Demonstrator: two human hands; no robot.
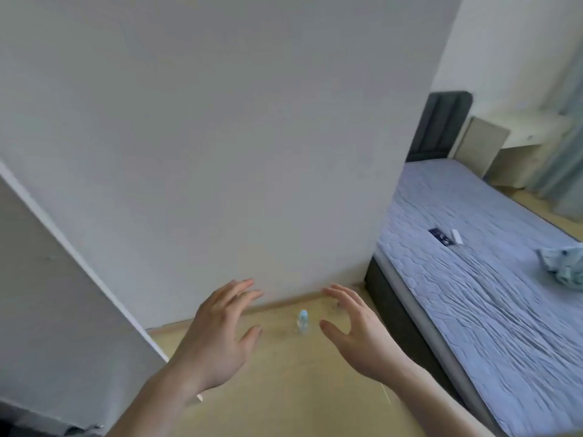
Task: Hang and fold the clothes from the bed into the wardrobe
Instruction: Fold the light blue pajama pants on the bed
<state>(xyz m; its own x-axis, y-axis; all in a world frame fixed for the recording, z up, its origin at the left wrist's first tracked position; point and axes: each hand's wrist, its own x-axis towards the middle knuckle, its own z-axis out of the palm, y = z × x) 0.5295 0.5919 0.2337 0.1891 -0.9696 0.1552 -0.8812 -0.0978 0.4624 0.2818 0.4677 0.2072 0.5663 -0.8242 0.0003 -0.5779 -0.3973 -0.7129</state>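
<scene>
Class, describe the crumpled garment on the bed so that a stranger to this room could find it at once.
Start at the bed with its blue quilted cover, on the right of the room. Near its right edge lies a crumpled pale garment with a bluish pattern. Unlike the flat dark card and small white object further up, it is soft and bunched.

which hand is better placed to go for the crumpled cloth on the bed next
Right, probably. The crumpled cloth lies on the bed at the far right, and the right hand is on that side, open and holding nothing. The left hand is also open but would have to cross over.
</scene>
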